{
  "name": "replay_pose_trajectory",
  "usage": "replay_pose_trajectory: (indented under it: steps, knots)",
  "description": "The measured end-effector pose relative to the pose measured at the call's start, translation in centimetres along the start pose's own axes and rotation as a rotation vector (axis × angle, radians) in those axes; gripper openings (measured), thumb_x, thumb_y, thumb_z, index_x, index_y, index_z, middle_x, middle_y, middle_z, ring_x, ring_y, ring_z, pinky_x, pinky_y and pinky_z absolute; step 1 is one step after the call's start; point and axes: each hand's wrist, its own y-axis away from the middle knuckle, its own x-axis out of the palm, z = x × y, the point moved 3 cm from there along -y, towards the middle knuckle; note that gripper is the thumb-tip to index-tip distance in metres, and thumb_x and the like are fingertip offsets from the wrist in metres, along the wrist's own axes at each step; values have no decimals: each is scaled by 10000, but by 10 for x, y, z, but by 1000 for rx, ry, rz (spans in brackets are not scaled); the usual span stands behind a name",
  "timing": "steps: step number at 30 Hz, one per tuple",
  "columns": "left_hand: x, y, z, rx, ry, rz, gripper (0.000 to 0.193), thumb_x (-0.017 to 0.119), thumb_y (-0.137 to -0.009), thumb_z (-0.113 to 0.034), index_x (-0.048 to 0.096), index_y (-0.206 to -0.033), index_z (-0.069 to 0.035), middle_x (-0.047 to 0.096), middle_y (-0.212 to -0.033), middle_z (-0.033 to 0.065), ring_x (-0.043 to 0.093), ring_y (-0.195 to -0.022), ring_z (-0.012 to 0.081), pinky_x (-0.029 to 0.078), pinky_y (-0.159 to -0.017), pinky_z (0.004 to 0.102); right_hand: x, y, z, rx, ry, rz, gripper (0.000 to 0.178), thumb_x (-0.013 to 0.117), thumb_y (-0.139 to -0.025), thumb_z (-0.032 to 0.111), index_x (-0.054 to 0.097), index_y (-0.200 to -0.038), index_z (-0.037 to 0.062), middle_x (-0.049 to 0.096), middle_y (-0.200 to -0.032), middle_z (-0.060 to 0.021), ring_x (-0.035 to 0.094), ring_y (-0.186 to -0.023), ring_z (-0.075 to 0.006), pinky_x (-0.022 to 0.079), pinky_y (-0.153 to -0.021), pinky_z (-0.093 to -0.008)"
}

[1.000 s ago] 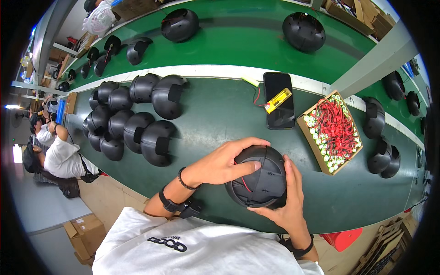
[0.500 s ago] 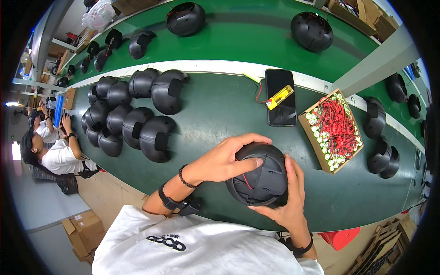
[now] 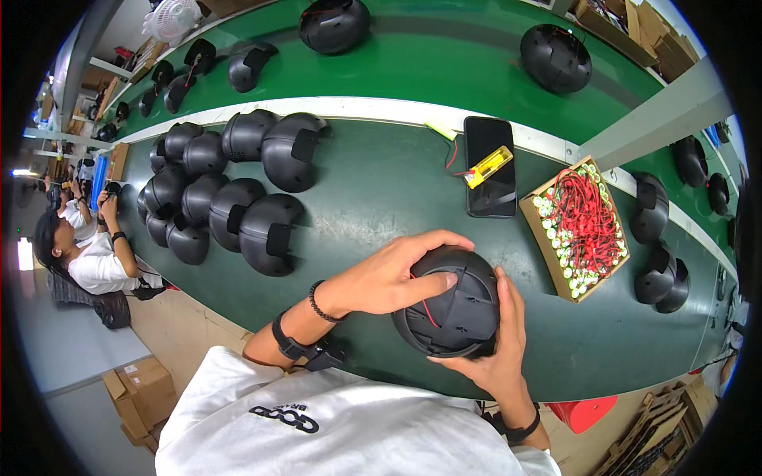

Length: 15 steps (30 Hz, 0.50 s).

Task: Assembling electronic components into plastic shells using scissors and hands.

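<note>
Between my two hands is a round black plastic housing (image 3: 464, 313), its panelled side facing up and a short red wire showing at its left. My left hand (image 3: 405, 278) wraps its upper left, with the thumb lying across the panel. Along the right side and lower edge my right hand (image 3: 504, 337) grips it, fingers along the rim. Beyond the hands a black phone (image 3: 490, 202) lies on the dark green table, with a yellow battery holder (image 3: 490, 167) on top. To the right sits a cardboard box (image 3: 548, 250) of green-and-white cells with red wires.
A cluster of black curved shells (image 3: 270, 234) stands on the table to the left. More shells (image 3: 651, 206) lie at the right. Behind a white rail, a green conveyor belt (image 3: 436, 55) carries black housings. A grey post (image 3: 659, 103) rises at the right. Another person (image 3: 107, 254) works at far left.
The belt's housings have shifted right. My view has tilted slightly; both hands keep the same hold on the housing.
</note>
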Motion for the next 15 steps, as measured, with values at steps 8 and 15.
replay_pose_trajectory:
  steps: [8, 15]
  knots:
    - [1, 0, 3, -9, 51, -13, 490, 652, -1011, -130, 542, -1469, 6, 638, -1394, 151, 593, -1316, 229, 442, -1149, 380, -4, -4, 3, -1, -3, 40, 1239, 1026, -652, 313, 326, -1627, 2, 369, -1602, -322, 480, -1426, -473, 481, -1130, -539]
    - [-1, 0, -1, 36, -57, 25, 499, 610, -1029, -153, 519, -1493, 6, 608, -1452, 172, 577, -1365, 287, 430, -1163, 401, -8, -13, 8, 6, 7, 93, 1223, 1016, -657, 296, 325, -1624, 7, 352, -1605, -337, 470, -1435, -491, 484, -1133, -537]
